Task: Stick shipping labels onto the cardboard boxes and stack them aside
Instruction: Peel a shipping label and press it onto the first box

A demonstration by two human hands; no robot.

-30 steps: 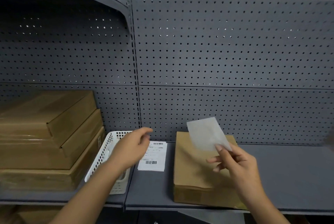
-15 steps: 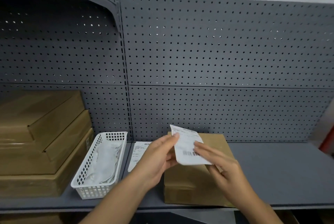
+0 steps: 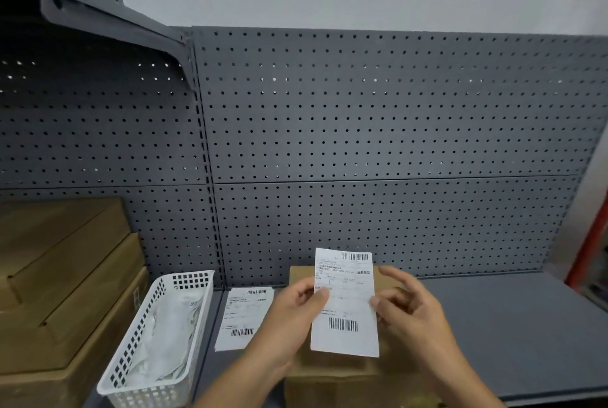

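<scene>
1. The left hand (image 3: 289,318) pinched the left edge of the white rectangular shipping label (image 3: 345,305), printed side towards the camera, presumably to read its orientation.
2. The right hand (image 3: 408,312) steadied the right edge, its fingers (image 3: 378,304) lightly grasping the paper.
3. The label hung above the flat brown cardboard box (image 3: 329,378) on the grey metal shelf (image 3: 510,341), apparently ready for sticking.
4. A spare printed label (image 3: 241,318) lay beside the white plastic mesh basket (image 3: 154,335), which seemingly collected peeled backings.
5. A stack of brown boxes (image 3: 62,295) stood left.
</scene>
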